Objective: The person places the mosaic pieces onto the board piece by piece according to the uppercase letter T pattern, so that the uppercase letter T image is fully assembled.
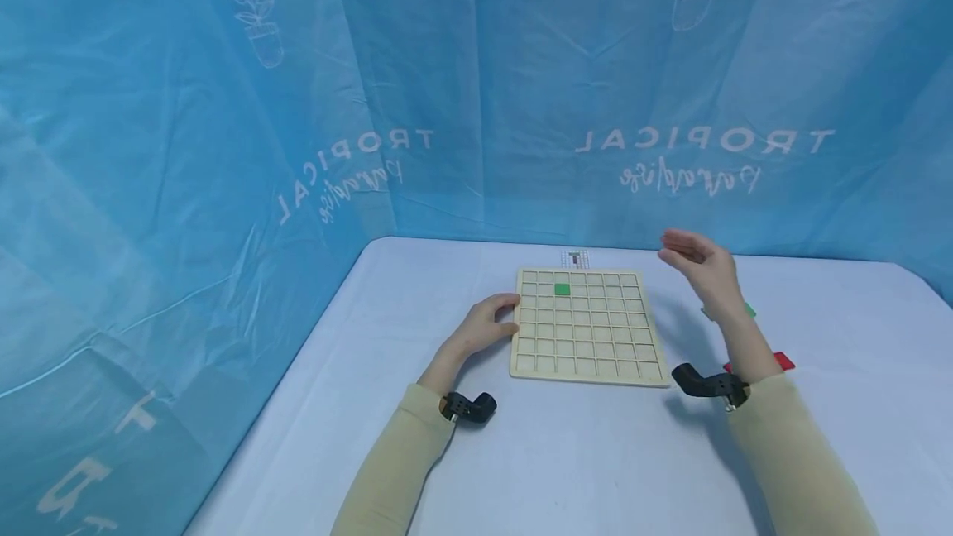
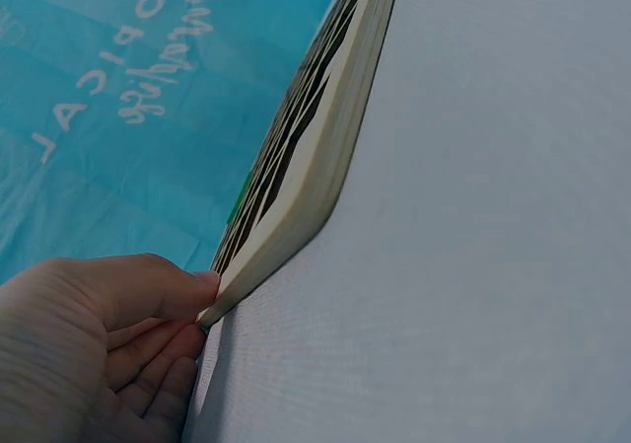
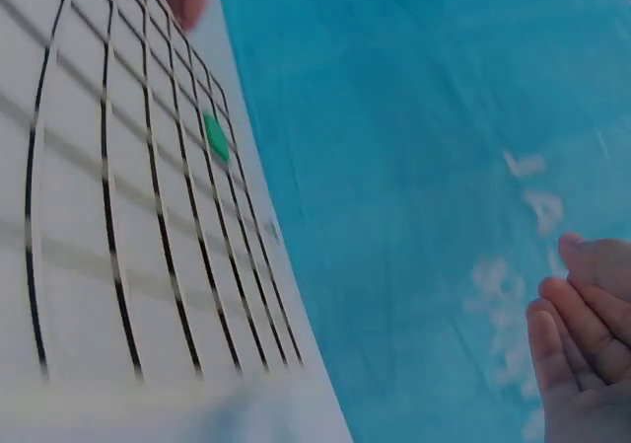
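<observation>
A pale wooden grid board (image 1: 588,382) lies on the table, with one green square tile (image 1: 562,289) in its upper left part. My left hand (image 1: 479,327) is at the board's left edge. Thumb and fingers touch that edge a little apart, as the left wrist view shows with the thumb (image 2: 163,290) at the rim. Raised over the table beyond the board's right side, my right hand (image 1: 703,270) has its fingers loosely bent and the thumb apart. Nothing shows between them in the right wrist view, where the fingertips (image 3: 552,320) appear at the lower right.
Red pieces (image 1: 783,361) and green pieces (image 1: 749,310) lie right of the board, partly hidden by my right arm. A small printed grid card (image 1: 575,259) sits behind the board. Blue printed curtains (image 1: 596,89) hang along the table's back and left.
</observation>
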Motion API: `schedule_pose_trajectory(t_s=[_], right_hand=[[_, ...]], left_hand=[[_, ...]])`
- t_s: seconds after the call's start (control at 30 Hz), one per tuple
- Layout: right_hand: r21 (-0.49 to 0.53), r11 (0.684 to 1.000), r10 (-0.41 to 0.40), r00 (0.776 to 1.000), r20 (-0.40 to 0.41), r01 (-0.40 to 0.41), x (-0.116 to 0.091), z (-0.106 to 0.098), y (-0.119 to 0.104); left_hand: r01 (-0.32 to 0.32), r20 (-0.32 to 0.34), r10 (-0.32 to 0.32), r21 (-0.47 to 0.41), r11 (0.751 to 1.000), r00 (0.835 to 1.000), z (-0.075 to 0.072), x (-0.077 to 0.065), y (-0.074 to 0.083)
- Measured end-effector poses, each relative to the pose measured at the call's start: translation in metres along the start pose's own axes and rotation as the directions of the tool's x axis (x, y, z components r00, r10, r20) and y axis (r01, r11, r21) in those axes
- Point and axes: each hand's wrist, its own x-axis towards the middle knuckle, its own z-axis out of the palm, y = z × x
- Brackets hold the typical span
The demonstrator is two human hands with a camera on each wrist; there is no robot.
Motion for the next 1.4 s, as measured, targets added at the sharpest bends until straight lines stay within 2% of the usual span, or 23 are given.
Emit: schedule_pose_trajectory(t_s=[0.13,0.23,0.3,0.47,0.57,0.7,0.83,1.03,1.13,1.4], right_hand=[[-0.076,0.995,0.064,0.993,-0.101,-0.071,-0.012,-0.039,0.013],[-0.094,0.983,0.140,0.978,-0.155,-0.156,-0.021,-0.062,0.022],[-0.100,0.968,0.210,0.960,-0.188,-0.231,-0.026,-0.072,0.027],[-0.127,0.922,0.327,0.912,-0.249,-0.365,-0.031,-0.081,0.041],[-0.126,0.902,0.370,0.891,-0.263,-0.412,-0.033,-0.083,0.051],[-0.169,0.872,0.410,0.875,-0.258,-0.459,-0.037,-0.087,0.069],[-0.256,0.850,0.407,0.883,-0.233,-0.460,-0.041,-0.089,0.085],[-0.363,0.862,0.316,0.935,-0.161,-0.354,-0.046,-0.086,0.090],[-0.412,0.859,0.274,0.952,-0.133,-0.305,-0.046,-0.084,0.091],[-0.496,0.825,0.244,0.962,-0.120,-0.271,-0.046,-0.087,0.095]], left_hand=[[-0.006,0.001,0.006,-0.002,1.000,1.000,-0.001,-0.001,0.001],[-0.005,0.008,0.005,-0.001,1.000,1.000,-0.002,-0.001,0.000],[-0.002,0.010,0.002,-0.001,1.000,1.000,-0.002,-0.002,0.000],[0.006,-0.002,-0.006,-0.008,1.000,1.000,-0.001,-0.001,0.000],[0.001,-0.003,-0.001,-0.002,1.000,1.000,0.000,0.000,0.000],[-0.006,0.003,0.006,0.010,1.000,1.000,0.001,0.001,0.000],[-0.005,0.003,0.005,0.011,1.000,1.000,0.001,0.000,0.000],[-0.002,-0.005,0.002,0.003,1.000,1.000,0.000,-0.001,-0.001],[-0.005,-0.006,0.005,0.004,1.000,1.000,0.001,-0.001,-0.001],[-0.002,-0.006,0.002,0.005,1.000,1.000,0.001,0.001,0.000]])
